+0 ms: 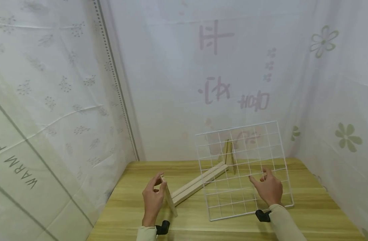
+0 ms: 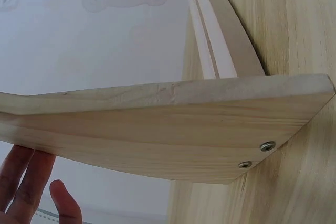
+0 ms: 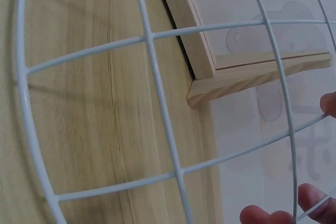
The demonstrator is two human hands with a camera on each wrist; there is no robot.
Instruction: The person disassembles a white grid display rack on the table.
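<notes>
A wooden stand is on the table, its grooved crossbar (image 1: 190,191) running from a near end board (image 1: 171,202) to a far end board (image 1: 229,154). My left hand (image 1: 153,197) pinches the top of the near end board. Two screw heads (image 2: 268,146) show on that board's face in the left wrist view. To the right, my right hand (image 1: 270,190) holds a white wire grid panel (image 1: 236,128), tilted up in front of the stand's far end. In the right wrist view, fingertips touch the grid's wires (image 3: 164,103); the rest of that hand is out of frame.
Under the stand lies a wood-grain table (image 1: 126,214). Pale printed curtains (image 1: 165,83) hang behind it and along both sides. A black wrist mount (image 1: 162,227) sits at the left cuff, another (image 1: 263,216) at the right.
</notes>
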